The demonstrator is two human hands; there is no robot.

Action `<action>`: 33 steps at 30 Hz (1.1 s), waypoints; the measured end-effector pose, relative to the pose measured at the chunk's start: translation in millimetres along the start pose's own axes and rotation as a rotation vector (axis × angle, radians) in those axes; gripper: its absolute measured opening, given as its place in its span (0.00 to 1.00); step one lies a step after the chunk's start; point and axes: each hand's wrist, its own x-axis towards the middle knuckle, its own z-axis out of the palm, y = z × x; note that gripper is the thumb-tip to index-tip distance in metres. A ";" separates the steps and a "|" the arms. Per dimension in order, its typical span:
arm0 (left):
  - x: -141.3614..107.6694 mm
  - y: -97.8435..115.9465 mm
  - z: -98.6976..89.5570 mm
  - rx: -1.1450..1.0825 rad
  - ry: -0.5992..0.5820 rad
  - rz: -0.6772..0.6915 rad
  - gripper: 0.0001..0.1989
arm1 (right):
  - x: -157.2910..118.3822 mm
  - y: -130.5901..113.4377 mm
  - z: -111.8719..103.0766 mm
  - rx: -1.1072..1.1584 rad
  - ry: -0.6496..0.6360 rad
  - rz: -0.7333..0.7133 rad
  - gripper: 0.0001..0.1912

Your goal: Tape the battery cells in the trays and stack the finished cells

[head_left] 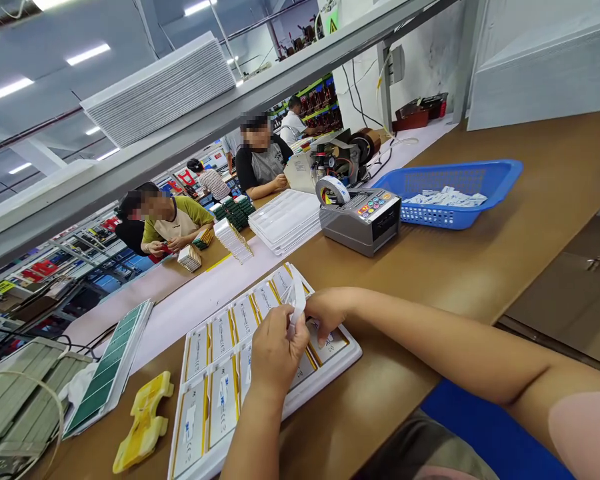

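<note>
Factory floor, light assembly line: long brown benches [485,260] set in rows under ceiling strip lights [7,90]. Bench fittings: automatic tape dispenser [360,223], blue plastic basket [450,193], stacked white trays [285,220], near white tray of flat packs [347,353]. Far left: seated co-workers [260,157] at the next bench — beyond them, colourful stocked shelving [320,107].

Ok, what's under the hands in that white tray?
Rows of flat white packs with yellow strips lie in the white tray. The left hand and right hand hide the packs right beneath them.
</note>
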 end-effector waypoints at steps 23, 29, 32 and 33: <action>-16.0 15.8 19.1 0.125 -0.125 0.176 0.03 | -22.7 63.4 -13.4 -0.227 0.458 0.672 0.13; -35.5 39.9 26.0 0.178 -0.455 0.216 0.11 | -20.8 69.9 -9.7 0.061 0.518 0.630 0.20; -48.3 17.7 3.5 0.087 -0.446 0.111 0.19 | -15.2 63.3 -7.7 0.159 0.493 0.490 0.21; -53.9 1.5 -8.7 0.080 -0.409 0.058 0.20 | -14.8 59.6 -8.3 0.170 0.485 0.457 0.20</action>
